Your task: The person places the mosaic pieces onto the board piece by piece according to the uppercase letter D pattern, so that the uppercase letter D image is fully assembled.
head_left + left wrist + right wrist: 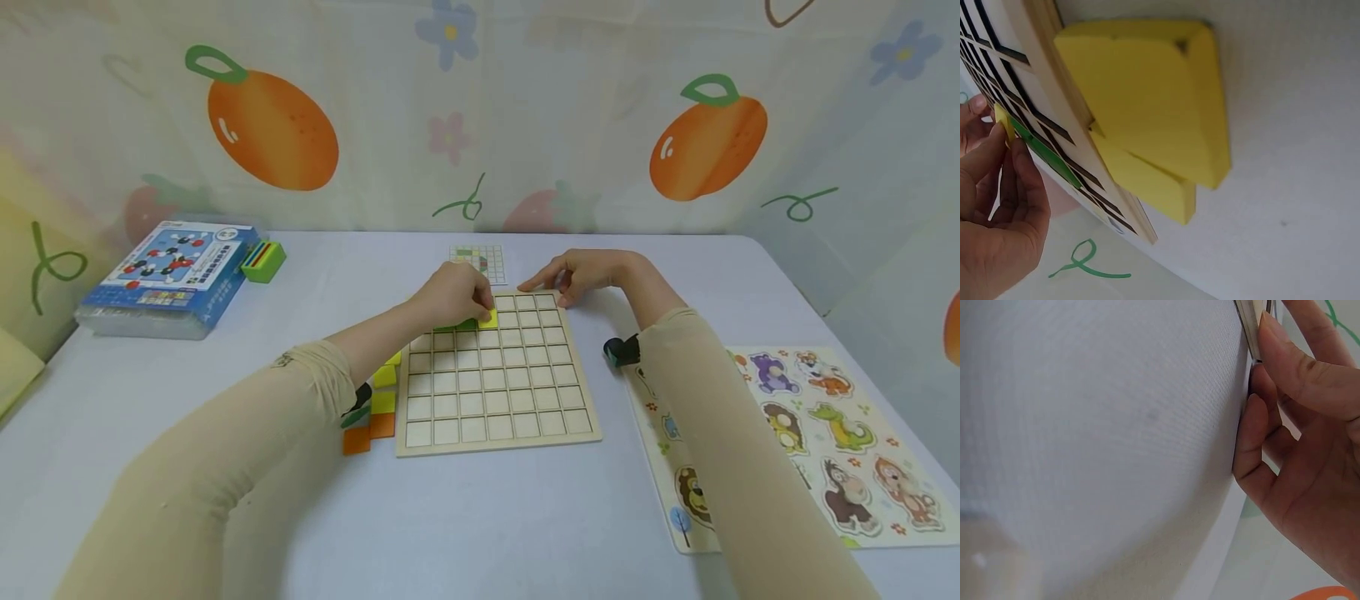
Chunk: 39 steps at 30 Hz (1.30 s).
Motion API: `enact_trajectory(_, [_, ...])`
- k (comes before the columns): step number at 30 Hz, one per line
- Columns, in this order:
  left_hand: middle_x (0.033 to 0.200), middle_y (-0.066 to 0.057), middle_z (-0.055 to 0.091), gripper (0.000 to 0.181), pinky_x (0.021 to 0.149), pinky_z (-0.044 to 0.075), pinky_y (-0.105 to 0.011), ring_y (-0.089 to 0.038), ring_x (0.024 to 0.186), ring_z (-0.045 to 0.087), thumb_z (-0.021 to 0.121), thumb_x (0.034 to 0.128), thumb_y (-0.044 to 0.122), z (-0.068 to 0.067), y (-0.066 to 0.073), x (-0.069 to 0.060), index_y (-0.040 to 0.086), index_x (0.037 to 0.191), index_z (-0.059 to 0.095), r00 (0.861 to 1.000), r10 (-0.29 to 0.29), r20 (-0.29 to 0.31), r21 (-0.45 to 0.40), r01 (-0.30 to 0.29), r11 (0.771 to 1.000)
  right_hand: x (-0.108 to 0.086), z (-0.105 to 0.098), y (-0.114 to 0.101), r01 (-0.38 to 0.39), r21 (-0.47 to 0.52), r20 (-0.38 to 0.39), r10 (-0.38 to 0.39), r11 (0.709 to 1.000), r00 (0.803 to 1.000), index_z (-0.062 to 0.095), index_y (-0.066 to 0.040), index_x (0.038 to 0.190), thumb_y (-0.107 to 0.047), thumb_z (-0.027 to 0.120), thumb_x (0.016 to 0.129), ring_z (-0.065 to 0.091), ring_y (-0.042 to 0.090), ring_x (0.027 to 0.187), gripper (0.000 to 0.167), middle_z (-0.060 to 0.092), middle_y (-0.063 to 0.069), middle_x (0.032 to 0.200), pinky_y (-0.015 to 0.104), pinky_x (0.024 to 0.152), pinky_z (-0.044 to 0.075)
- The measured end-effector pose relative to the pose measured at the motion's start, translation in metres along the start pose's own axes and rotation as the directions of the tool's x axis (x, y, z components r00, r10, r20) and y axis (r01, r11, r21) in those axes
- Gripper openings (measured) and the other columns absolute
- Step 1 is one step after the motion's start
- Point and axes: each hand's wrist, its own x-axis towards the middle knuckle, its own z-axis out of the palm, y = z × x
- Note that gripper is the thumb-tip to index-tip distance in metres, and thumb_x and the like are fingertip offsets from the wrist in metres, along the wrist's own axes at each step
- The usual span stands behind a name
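Observation:
In the head view the left hand [453,294] pinches a yellow square tile [489,320] at the second row of the wooden grid board [498,450]. Green tiles [456,326] lie in cells just left of it, partly under the hand. The left wrist view shows the yellow tile [1005,125] between thumb and fingers, beside a green strip [1047,155]. At the board's far right corner the right hand [592,273] rests, thumb on the edge and index finger extended along the top; in the right wrist view the right hand [1310,425] touches the board's corner [1249,328].
Yellow tiles [383,402] and orange tiles [357,440] lie left of the board. A printed grid card [491,261] lies behind it. A blue box [172,275] and a green block bundle [264,262] stand back left; an animal puzzle board [810,450] lies at right.

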Motion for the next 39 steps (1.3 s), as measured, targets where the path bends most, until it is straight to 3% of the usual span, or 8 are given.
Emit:
enact_trajectory(13, [0.096,-0.010,0.078,0.008,0.088,0.055,-0.035,-0.023,0.093,0.069,0.072,0.0868,0.005,-0.004,-0.001,0.000,0.004,0.090,0.078,0.999,0.034,0.036,0.093,-0.037,0.995,0.000,0.000,-0.001,-0.001,0.003,0.000,0.001,1.000,1.000,0.058,-0.017,0.138,0.000,0.077,0.079,0.036,0.014,0.070,0.064,0.051,0.009,0.114,0.023,0.064,0.030])
enact_trajectory(20, [0.106,-0.012,0.074,0.028,0.094,0.053,-0.036,-0.025,0.103,0.067,0.071,0.0882,0.009,-0.024,-0.007,-0.003,0.001,0.115,0.071,0.982,0.073,0.174,0.067,-0.086,0.994,0.001,0.000,0.000,-0.011,-0.005,-0.008,0.011,1.000,1.000,0.058,-0.018,0.137,0.000,0.077,0.079,0.039,0.015,0.073,0.064,0.052,0.008,0.111,0.024,0.066,0.031])
enact_trajectory(25, [0.103,-0.009,0.072,0.021,0.088,0.053,-0.034,-0.022,0.099,0.064,0.071,0.0885,0.013,-0.041,-0.014,-0.014,0.006,0.108,0.072,0.969,0.092,0.230,0.045,-0.105,0.993,0.002,0.000,0.001,-0.001,0.000,-0.007,0.001,1.000,1.000,0.058,-0.017,0.137,-0.001,0.078,0.078,0.039,0.015,0.073,0.064,0.051,0.008,0.111,0.024,0.066,0.031])
enact_trajectory(31, [0.095,-0.003,0.068,0.010,0.076,0.047,-0.029,-0.019,0.092,0.058,0.069,0.0905,0.017,-0.065,-0.033,-0.035,0.011,0.099,0.070,0.955,0.011,0.298,0.026,-0.019,0.999,0.001,0.000,0.001,0.010,0.000,-0.007,-0.010,1.000,1.000,0.059,-0.016,0.137,0.001,0.076,0.079,0.036,0.014,0.073,0.063,0.051,0.008,0.113,0.024,0.065,0.029])
enact_trajectory(39, [0.110,-0.005,0.068,0.018,0.090,0.050,-0.032,-0.019,0.100,0.059,0.067,0.0924,0.015,-0.098,-0.069,-0.075,0.010,0.109,0.068,0.911,-0.082,0.404,-0.006,0.092,0.996,0.001,0.000,0.000,0.009,-0.001,-0.008,-0.009,1.000,1.000,0.059,-0.016,0.137,0.001,0.077,0.079,0.036,0.015,0.073,0.063,0.051,0.009,0.113,0.024,0.065,0.029])
